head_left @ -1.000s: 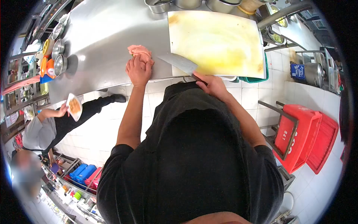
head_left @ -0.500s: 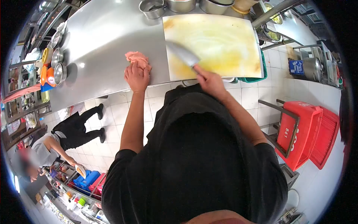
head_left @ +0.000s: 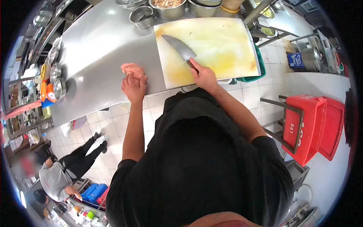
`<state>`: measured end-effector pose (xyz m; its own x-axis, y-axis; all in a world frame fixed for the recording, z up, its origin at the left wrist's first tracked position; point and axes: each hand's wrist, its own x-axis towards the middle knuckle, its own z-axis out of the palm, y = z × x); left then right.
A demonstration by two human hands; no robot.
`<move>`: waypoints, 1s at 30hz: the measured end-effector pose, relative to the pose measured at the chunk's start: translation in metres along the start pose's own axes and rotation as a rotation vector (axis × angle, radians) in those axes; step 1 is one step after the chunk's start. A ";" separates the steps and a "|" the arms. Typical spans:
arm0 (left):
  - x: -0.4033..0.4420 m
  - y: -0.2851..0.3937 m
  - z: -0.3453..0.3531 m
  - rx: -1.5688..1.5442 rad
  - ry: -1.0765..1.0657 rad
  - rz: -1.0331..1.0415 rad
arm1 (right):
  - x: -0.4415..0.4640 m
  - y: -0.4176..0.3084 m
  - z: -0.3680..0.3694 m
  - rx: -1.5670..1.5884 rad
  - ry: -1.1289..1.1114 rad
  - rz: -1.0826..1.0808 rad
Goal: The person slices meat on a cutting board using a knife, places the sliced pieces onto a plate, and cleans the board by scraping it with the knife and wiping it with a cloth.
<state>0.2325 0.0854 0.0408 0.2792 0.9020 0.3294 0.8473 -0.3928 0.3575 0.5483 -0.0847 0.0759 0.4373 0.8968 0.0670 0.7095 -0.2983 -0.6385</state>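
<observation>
A crumpled pink cloth [head_left: 133, 69] lies on the steel table, with my left hand [head_left: 134, 87] resting on it and the fingers curled over its near side. In my right hand [head_left: 206, 78] is the dark handle of a large kitchen knife [head_left: 179, 46]. The blade points up and left over the white cutting board [head_left: 223, 49], low against its surface; I cannot tell whether it touches. Yellow stains mark the board, which carries no food.
Metal pots [head_left: 168, 11] line the back of the steel table [head_left: 94, 56]. Steel bowls [head_left: 59, 89] stand along its left edge. A green bin [head_left: 261, 64] sits below the board's right side. Red crates [head_left: 308, 128] are at right, and a co-worker [head_left: 56, 179] stands at lower left.
The knife has swung a little on the board and looks less blurred. My left hand stays on the cloth. The view has shifted slightly, and the co-worker has turned away.
</observation>
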 end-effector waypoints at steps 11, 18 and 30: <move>0.000 -0.003 -0.001 0.020 0.016 0.066 | 0.012 0.139 -0.099 -0.160 0.436 0.368; 0.004 -0.001 -0.001 0.030 0.028 0.078 | -0.021 0.278 -0.128 0.370 0.818 0.509; 0.020 0.012 0.004 0.020 -0.003 0.204 | -0.015 0.179 -0.106 0.804 0.995 0.681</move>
<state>0.2501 0.0995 0.0483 0.4471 0.8045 0.3910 0.7819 -0.5638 0.2660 0.7275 -0.1863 0.0416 0.9897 -0.0359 -0.1383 -0.1385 -0.0056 -0.9903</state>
